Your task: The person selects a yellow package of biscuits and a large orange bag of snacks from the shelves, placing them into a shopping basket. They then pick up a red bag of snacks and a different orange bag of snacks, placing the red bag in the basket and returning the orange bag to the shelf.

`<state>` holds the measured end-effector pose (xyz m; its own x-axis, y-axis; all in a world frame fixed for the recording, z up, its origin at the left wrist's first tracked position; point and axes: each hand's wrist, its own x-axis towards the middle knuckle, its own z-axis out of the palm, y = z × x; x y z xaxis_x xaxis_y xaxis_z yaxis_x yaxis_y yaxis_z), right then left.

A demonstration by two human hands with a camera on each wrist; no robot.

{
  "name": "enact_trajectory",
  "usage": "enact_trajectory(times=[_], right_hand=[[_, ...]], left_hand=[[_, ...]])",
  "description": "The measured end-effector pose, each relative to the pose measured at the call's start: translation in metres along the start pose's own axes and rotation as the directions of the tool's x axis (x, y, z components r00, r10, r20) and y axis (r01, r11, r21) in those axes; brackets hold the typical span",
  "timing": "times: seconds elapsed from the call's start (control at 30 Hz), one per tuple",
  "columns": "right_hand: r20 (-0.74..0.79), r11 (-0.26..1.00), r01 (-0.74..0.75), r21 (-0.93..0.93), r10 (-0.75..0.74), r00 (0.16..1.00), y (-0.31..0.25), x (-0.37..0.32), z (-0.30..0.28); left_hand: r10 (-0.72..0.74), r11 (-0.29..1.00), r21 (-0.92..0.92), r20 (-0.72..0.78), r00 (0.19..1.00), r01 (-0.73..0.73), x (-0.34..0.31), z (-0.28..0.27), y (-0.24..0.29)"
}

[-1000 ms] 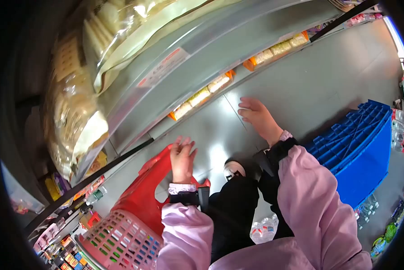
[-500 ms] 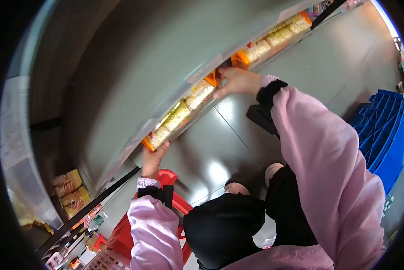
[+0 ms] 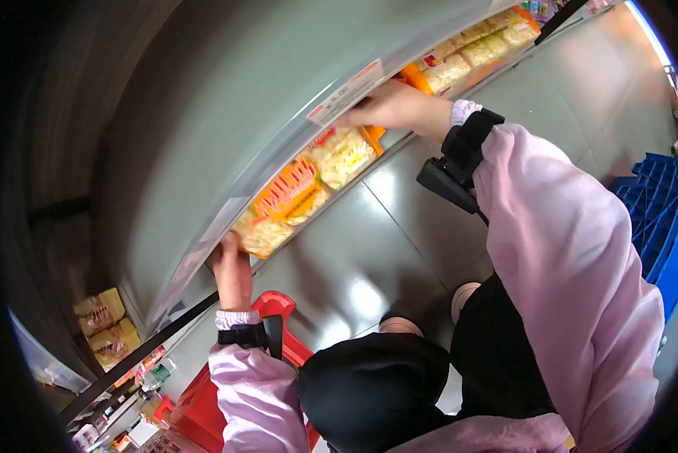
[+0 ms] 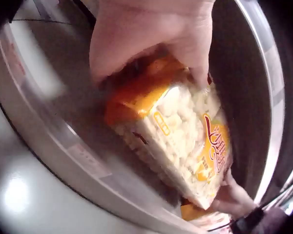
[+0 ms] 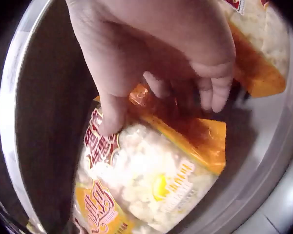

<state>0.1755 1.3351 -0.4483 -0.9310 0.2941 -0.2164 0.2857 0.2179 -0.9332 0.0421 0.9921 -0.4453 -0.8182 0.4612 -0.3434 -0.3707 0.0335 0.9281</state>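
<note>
A clear packet of pale, chunky food with orange ends (image 3: 290,192) lies tilted on the low shelf, its printed orange label facing up. My left hand (image 3: 233,275) grips its lower-left end; in the left wrist view the fingers of that hand (image 4: 154,36) wrap over the orange end of the packet (image 4: 178,131). At the opposite end is my right hand (image 3: 399,108), partly behind the shelf lip. The right wrist view shows the right hand (image 5: 156,48) with its thumb on the packet's face (image 5: 141,180) and its fingers bent behind the orange edge.
A second similar packet (image 3: 475,57) lies farther right on the shelf. The clear shelf lip (image 3: 346,94) with a price label runs above my hands. A red basket (image 3: 195,408) stands at the lower left, a blue crate (image 3: 660,219) at the right. Yellow packets (image 3: 108,328) sit at far left.
Both hands have come from above the floor to the two ends of the packet. Since half a second ago the packet has turned so its orange label shows, and the right hand has moved farther over it.
</note>
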Motion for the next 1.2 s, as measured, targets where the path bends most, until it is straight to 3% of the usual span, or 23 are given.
enact_trajectory(times=[0.03, 0.07, 0.2, 0.23, 0.27, 0.3, 0.47, 0.63, 0.7, 0.73, 0.83, 0.9, 0.97, 1.0, 1.07, 1.1, 1.13, 1.2], right_hand=[[-0.013, 0.997, 0.044, 0.071, -0.043, 0.999, -0.005, 0.005, 0.003], [-0.129, 0.993, 0.082, 0.086, -0.071, 0.989, -0.013, 0.009, 0.010], [-0.154, 0.967, -0.137, 0.217, 0.173, 0.973, -0.055, -0.006, 0.004], [-0.166, 0.961, -0.151, 0.233, 0.193, 0.967, -0.058, -0.008, 0.006], [-0.183, 0.957, -0.160, 0.243, 0.207, 0.961, -0.057, -0.005, 0.005], [-0.196, 0.953, -0.165, 0.253, 0.217, 0.956, -0.055, -0.004, 0.007], [-0.219, 0.940, -0.177, 0.291, 0.246, 0.944, -0.053, 0.000, 0.012], [-0.182, 0.927, -0.205, 0.315, 0.271, 0.945, -0.056, -0.004, 0.009], [-0.163, 0.920, -0.218, 0.325, 0.281, 0.946, -0.058, -0.006, 0.006], [-0.157, 0.916, -0.227, 0.329, 0.291, 0.944, -0.057, -0.006, 0.006], [-0.147, 0.906, -0.252, 0.341, 0.316, 0.937, -0.056, -0.005, 0.007], [-0.141, 0.897, -0.274, 0.347, 0.338, 0.931, -0.054, -0.002, 0.008], [-0.137, 0.884, -0.291, 0.365, 0.360, 0.923, -0.050, 0.001, 0.010], [-0.130, 0.873, -0.301, 0.384, 0.374, 0.918, -0.048, 0.003, 0.013], [-0.089, 0.823, -0.331, 0.462, 0.415, 0.906, -0.034, 0.013, 0.016], [-0.068, 0.795, -0.344, 0.499, 0.432, 0.899, -0.035, 0.014, 0.017], [-0.066, 0.790, -0.313, 0.526, 0.406, 0.912, -0.036, 0.012, 0.018], [-0.068, 0.776, -0.252, 0.578, 0.353, 0.933, -0.039, 0.006, 0.018]], left_hand=[[0.032, 0.999, 0.031, 0.025, 0.999, -0.033, 0.009, -0.008, -0.004], [-0.008, 1.000, 0.005, 0.003, 1.000, 0.008, 0.021, -0.015, -0.003], [-0.172, 0.982, -0.112, -0.182, 0.968, 0.154, 0.056, -0.024, 0.007], [0.090, 0.944, 0.327, -0.118, 0.989, -0.047, 0.075, -0.049, -0.004], [0.194, 0.870, 0.473, -0.068, 0.979, -0.140, 0.083, -0.055, -0.005], [0.213, 0.858, 0.484, -0.029, 0.977, -0.173, 0.090, -0.062, -0.005], [0.080, 0.987, 0.138, 0.012, 0.997, -0.080, 0.093, -0.060, -0.003], [0.079, 0.985, 0.146, 0.075, 0.994, -0.089, 0.090, -0.058, -0.006], [0.012, 0.999, -0.036, 0.103, 0.995, -0.008, 0.086, -0.057, -0.006], [-0.072, 0.953, -0.284, 0.119, 0.990, 0.104, 0.084, -0.055, -0.004], [-0.032, 0.960, -0.278, 0.004, 0.999, 0.032, 0.098, -0.062, -0.013], [-0.060, 0.976, -0.203, 0.131, 0.990, 0.086, 0.100, -0.057, -0.009], [-0.025, 0.984, 0.178, 0.217, 0.976, -0.015, 0.101, -0.057, -0.011], [0.015, 0.859, 0.492, 0.256, 0.967, -0.143, 0.101, -0.060, -0.017], [-0.007, 0.885, 0.460, 0.178, 0.984, -0.077, 0.099, -0.059, -0.020], [-0.096, 0.992, 0.086, 0.075, 0.993, 0.090, 0.095, -0.049, -0.017], [-0.215, 0.926, -0.315, 0.016, 0.976, 0.209, 0.091, -0.039, -0.015], [-0.241, 0.871, -0.423, 0.081, 0.967, 0.252, 0.085, -0.029, -0.012]])
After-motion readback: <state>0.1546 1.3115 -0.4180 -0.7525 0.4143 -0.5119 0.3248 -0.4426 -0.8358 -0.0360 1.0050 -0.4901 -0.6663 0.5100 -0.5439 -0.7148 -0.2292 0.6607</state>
